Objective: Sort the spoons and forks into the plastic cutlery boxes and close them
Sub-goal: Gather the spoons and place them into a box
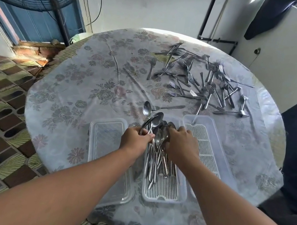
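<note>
Currently left hand (pixel 136 137) fingers curled, pinching spoons (pixel 155 131); right hand (pixel 181 143) fingers curled over spoon bowls, middle box (pixel 164 193), near table (pixel 61 109) front edge.

Steel spoons (pixel 158 153) lie bundled in the middle open clear box (pixel 164 193); forks (pixel 198 81) lie scattered beyond; another open box (pixel 207 142) sits right, a lid (pixel 107 144) left.

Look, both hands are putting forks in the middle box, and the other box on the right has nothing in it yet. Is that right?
Not quite. The head view shows spoons, not forks, under both hands in the middle box. The forks lie loose on the table. The right box is indeed empty.
</note>
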Available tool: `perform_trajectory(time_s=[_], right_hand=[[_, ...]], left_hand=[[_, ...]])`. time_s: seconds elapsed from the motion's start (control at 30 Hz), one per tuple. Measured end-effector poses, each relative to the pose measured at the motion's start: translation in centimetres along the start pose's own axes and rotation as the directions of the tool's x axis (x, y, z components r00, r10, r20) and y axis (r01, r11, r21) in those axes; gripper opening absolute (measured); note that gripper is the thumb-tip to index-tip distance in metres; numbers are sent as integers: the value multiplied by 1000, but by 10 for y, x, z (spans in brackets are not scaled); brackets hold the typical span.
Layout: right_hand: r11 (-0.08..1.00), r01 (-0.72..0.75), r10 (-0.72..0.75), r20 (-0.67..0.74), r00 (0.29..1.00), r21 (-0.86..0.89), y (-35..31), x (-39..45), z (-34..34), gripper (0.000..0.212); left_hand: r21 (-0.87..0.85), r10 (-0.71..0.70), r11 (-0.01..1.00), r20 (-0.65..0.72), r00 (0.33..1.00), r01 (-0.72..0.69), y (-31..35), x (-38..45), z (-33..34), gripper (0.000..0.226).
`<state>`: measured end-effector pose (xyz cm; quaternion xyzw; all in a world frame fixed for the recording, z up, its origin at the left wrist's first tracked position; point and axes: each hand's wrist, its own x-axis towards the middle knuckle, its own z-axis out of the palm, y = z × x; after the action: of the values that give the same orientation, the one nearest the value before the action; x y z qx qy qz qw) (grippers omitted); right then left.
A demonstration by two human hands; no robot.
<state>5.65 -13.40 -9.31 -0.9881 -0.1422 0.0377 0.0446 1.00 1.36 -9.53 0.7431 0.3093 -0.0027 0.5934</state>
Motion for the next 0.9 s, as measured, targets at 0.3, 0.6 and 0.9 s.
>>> perform_trajectory(time_s=[0.3,0.6,0.9], right_hand=[[957,-70,72,2,997,282,-1,12,-8,13],[846,2,40,-67,997,533,4,55,-23,42],[341,-228,255,143,956,912,-10,33,-10,53]], left_hand=[[-2,-3,1000,0,1000,3,-2,7,-3,13],[-21,-33,999,49,998,34,-1,3,3,15],[-73,-74,994,148,986,86,14,-15,24,19]])
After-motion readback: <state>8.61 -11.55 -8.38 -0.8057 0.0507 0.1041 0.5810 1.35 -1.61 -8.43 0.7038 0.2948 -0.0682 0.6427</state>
